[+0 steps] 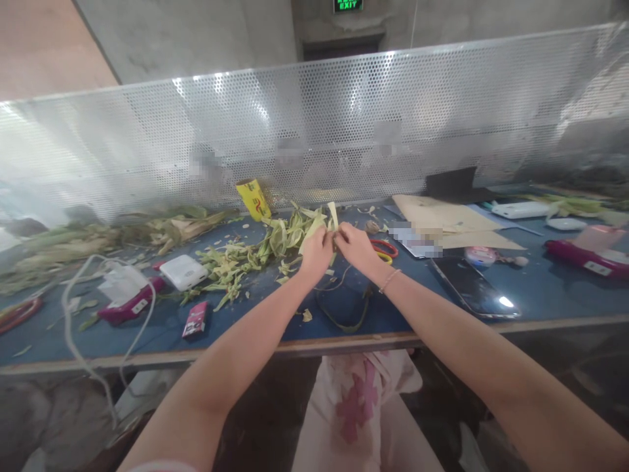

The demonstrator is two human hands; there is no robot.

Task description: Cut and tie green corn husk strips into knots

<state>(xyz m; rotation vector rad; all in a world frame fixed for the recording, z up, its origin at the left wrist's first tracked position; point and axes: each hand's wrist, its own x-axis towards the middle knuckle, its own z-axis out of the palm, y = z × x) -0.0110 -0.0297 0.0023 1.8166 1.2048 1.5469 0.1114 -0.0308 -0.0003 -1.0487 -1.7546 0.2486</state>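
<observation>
Clock centred on the grip, twelve pointing away from the person. Left hand point(318, 252) and right hand point(354, 246) meet over the table, fingertips nearly touching. Left fingers closed, apparently pinching a pale green, ribbon-like strip of leaf point(333, 215). Right fingers curled in against the same spot; whether they grip the strip too cannot be told, contact hidden behind knuckles. Hands held before the body's midline, probably so that one steadies the other at small-scale work.

Strip position: rises from between the fingertips toward twelve, upper end free, lower end lost among the fingers.

At nine, just beside the left hand: loose heap of green, curling leaves point(282, 237), likely kept there for a short reach. Beyond, between eight and nine: yellow-green leafy sprigs point(230, 265), then a white, rounded, box-shaped device point(183, 272). At eight: small pink printed box point(195, 320). At ten: open yellow cardboard carton point(254, 198), leaning.

At three: scissors with red and yellow looped handles point(387, 249), unheld, partly behind the right wrist; presumably handy for that side. Between three and four: black glass-faced smartphone point(472, 285). Between five and six: dark, thin cord point(346, 326), looped on the blue tabletop point(275, 321). At twelve: perforated silver metal panel point(314, 131), closing off the far edge.
</observation>
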